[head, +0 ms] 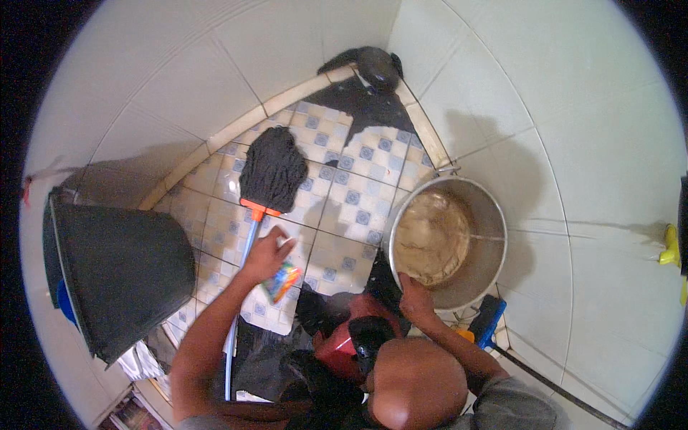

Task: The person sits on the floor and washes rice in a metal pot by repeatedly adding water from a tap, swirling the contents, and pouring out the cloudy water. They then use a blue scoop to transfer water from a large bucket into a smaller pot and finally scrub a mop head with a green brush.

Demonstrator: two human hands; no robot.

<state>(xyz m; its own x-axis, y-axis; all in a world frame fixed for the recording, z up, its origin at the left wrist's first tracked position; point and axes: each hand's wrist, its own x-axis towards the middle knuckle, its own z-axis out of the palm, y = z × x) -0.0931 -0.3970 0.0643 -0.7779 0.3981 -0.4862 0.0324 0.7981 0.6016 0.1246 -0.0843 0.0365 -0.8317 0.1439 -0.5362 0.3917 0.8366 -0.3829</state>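
Observation:
Above the tiled floor, my left hand pinches a small colourful plastic sachet, slightly blurred; something thin and white shows by the fingertips. Beneath that arm runs the blue handle of a mop, whose dark string head lies on the floor, joined by an orange clamp. My right hand grips the near rim of a large round metal pot. Murky brown liquid partly fills the pot. A red object, partly hidden, is between my arms, near my bent knee.
A large black plastic bucket lies tilted at the left wall. A dark rounded object sits in the far corner. Right of the pot, a blue-backed brush with a long dark handle rests by the wall. Dark wet patches mark the tiles.

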